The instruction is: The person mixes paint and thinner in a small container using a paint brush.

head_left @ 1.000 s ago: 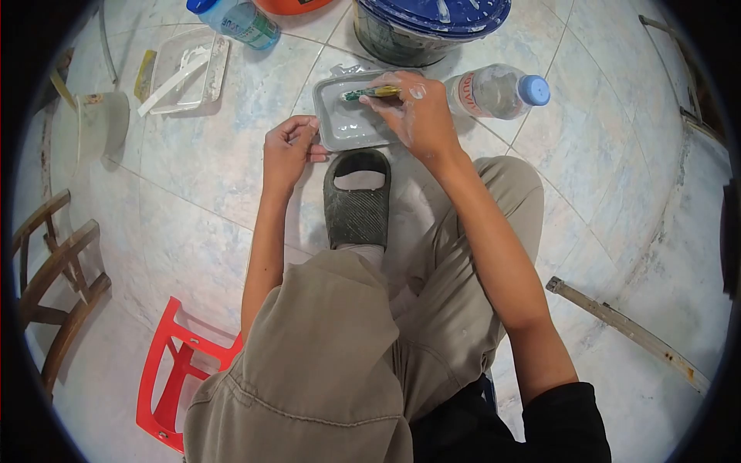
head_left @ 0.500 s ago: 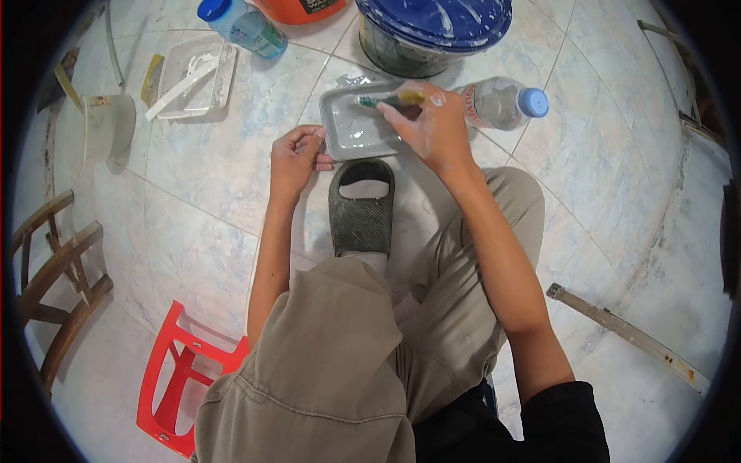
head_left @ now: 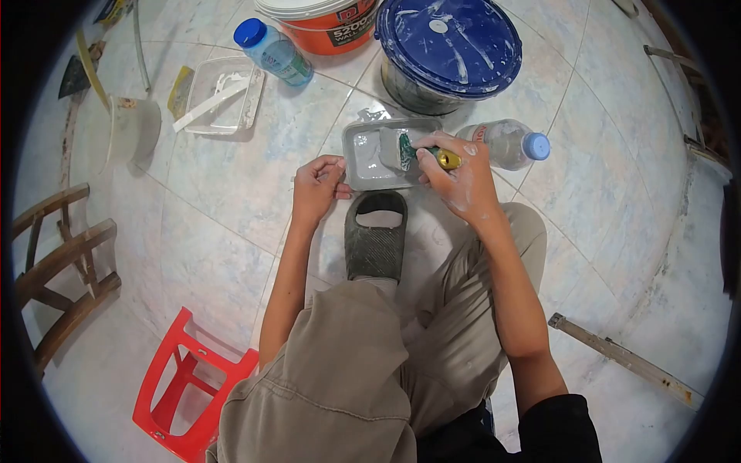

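A grey tray of wet grey paint or paste sits on the tiled floor in front of my slippered foot. My right hand grips a brush with a green and yellow handle, its wide coated head over the tray's contents. At the tray's left edge, my left hand has its fingers curled together, the fingertips at the rim; whether they pinch the rim is hard to make out. A clear bottle with a blue cap lies just right of my right hand.
Beyond the tray stand a blue-lidded bucket, an orange bucket and a blue-capped bottle. A white container holding a flat stick is at left. A red plastic stool and wooden chair parts are lower left.
The brush head now shows broad and coated over the tray, its handle end tipped toward me. The view has shifted, so the floor objects appear lower and slightly further right.
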Demonstrator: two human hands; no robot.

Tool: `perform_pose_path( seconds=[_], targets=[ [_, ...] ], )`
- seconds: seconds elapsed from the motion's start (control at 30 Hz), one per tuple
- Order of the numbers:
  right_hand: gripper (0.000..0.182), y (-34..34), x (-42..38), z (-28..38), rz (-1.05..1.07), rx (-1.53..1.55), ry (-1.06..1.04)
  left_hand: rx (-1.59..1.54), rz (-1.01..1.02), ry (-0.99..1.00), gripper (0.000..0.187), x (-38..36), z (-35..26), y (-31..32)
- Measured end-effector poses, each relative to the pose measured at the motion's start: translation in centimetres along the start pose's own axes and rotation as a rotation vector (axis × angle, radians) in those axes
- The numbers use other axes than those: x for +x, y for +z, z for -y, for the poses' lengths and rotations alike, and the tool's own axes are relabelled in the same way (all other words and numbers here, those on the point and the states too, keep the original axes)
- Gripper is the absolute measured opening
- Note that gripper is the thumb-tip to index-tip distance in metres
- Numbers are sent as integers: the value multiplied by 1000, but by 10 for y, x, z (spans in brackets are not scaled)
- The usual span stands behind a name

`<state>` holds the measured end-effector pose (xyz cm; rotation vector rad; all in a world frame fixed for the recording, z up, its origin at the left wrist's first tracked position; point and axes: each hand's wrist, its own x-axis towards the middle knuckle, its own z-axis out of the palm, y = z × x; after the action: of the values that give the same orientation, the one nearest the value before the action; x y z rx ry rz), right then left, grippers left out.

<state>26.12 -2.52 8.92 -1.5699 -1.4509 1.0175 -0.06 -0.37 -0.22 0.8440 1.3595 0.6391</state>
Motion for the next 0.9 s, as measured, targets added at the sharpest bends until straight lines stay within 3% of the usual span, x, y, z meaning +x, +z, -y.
perform_pose_path(
  seconds=[0.27, 0.37, 0.67, 0.77, 0.9],
  targets=[
    [14, 22, -1, -8, 16, 219, 48, 13, -12, 6, 24, 0, 0, 3],
    [14, 24, 1, -19, 74, 152, -1, 24, -18, 3, 24, 0, 1, 2],
    [18, 11, 5, -17, -149, -39, 84, 48, -27, -5, 25, -3, 0, 3],
    [20, 3, 5, -12, -162, -180, -15, 51, -18, -4, 25, -1, 2, 3],
    [23, -1, 4, -6, -124, -237, 11, 48, 1, -4, 25, 0, -1, 1]
  ],
)
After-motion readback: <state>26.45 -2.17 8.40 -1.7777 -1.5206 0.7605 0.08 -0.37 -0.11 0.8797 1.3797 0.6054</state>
